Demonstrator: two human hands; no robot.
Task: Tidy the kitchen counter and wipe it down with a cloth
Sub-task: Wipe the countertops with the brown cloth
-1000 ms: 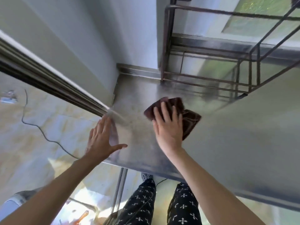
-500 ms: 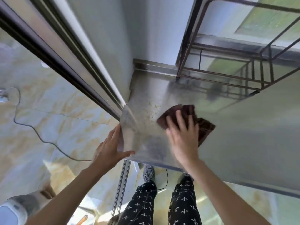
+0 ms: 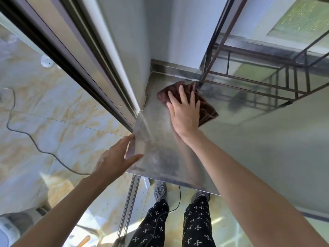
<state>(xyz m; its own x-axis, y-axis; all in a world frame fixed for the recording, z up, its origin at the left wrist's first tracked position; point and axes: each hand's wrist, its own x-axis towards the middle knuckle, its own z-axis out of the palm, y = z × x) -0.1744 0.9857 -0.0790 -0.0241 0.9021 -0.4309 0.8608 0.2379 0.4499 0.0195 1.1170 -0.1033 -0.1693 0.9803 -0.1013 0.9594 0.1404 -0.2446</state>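
Two bare hands are working at the left end of a steel counter (image 3: 258, 139); the right hand (image 3: 185, 113) is lying flat, fingers straight and slightly spread, pressing down on a dark brown cloth (image 3: 207, 111) without curling round it; the cloth is sitting near the back left corner of the counter, its far edge close to the raised steel lip (image 3: 174, 67) along the wall, and its right side is sticking out from under the palm (the fabric looks bunched, with a lighter woven line near its edge). The left hand (image 3: 115, 157) is resting open against the counter's left front corner, fingers extended up along the side edge and the thumb lying across the top surface, gripping nothing. A dark metal rack (image 3: 267, 82) is standing on the counter just right of the cloth, one of its legs coming down just beside the cloth's far edge, though contact cannot be told. Left of the counter a sliding door frame (image 3: 99, 72) is running diagonally; beyond it a thin cable (image 3: 32, 139) is trailing over a pale marbled floor (image 3: 53, 122). Below the counter's front edge, patterned black trousers (image 3: 195, 220) and grey shoes (image 3: 160, 190) are showing.
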